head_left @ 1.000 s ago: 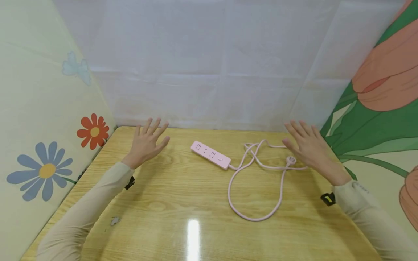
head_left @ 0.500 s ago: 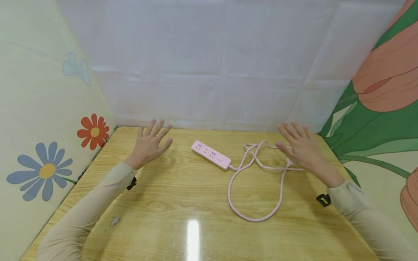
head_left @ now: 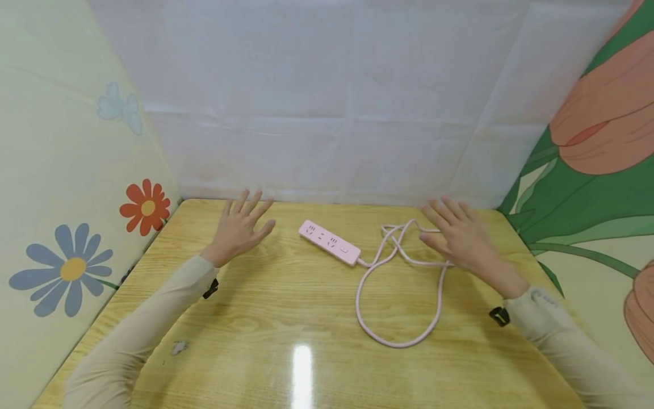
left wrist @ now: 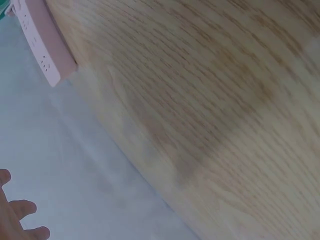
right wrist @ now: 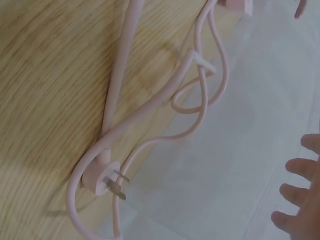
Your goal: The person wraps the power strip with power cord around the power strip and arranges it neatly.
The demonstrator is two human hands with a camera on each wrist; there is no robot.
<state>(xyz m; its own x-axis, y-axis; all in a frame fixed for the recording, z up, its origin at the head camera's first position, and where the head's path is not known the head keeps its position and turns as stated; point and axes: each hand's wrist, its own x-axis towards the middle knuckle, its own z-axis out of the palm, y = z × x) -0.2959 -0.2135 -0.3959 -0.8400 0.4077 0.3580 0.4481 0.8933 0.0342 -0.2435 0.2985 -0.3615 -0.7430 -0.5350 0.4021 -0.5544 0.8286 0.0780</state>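
A pink power strip point(head_left: 329, 242) with sockets and a switch lies slantwise on the wooden table. Its pink cord point(head_left: 360, 307) runs off to the right in one big loop and a smaller tangle. My left hand point(head_left: 237, 233), fingers spread and holding nothing, hovers left of the strip. Over the right end of the cord is my right hand point(head_left: 462, 238), also spread and with nothing in it. It hides the plug in the head view, but the right wrist view shows the plug point(right wrist: 102, 177) with its metal prongs, beside a curve of cord.
The wooden table point(head_left: 245, 341) meets a white sheet point(head_left: 317, 113) at the back. Flowered panels stand at the left point(head_left: 56, 170) and right point(head_left: 587, 227). A small worn patch point(head_left: 179, 347) marks the tabletop at lower left.
Both hands have moved inward, the left one slightly to the right and the right one to the left, now covering the plug in the head view. The strip and cord stay put.
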